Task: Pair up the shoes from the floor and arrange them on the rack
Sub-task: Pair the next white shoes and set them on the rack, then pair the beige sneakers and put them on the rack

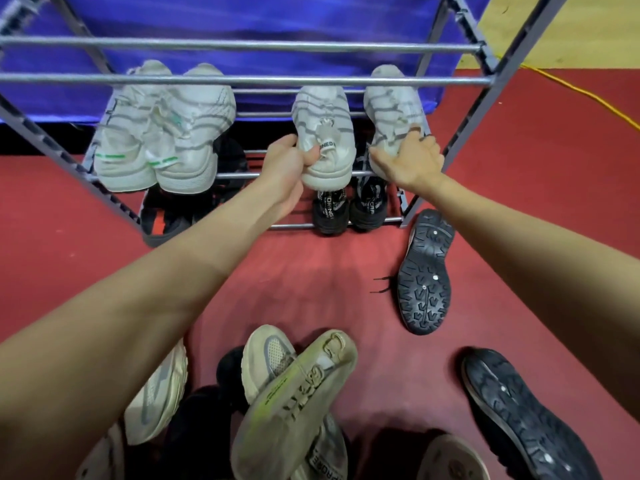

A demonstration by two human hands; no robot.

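Note:
A metal shoe rack [242,79] stands ahead on the red floor. On its middle tier, my left hand [287,164] grips the heel of a white sneaker with grey stripes [323,112]. Its matching sneaker [391,109] sits just to the right, and my right hand [412,159] rests on that shoe's heel with fingers spread. Another white pair with green marks [162,133] occupies the left of the same tier. A black pair [349,206] sits on the bottom tier at right, and dark shoes [169,216] at left.
Loose shoes lie on the floor near me: a beige pile [294,393] at bottom centre, a black shoe sole-up [426,275] beside the rack's right leg, another black one [526,410] at bottom right. A blue sheet [242,19] hangs behind the rack. A yellow cable [581,95] runs far right.

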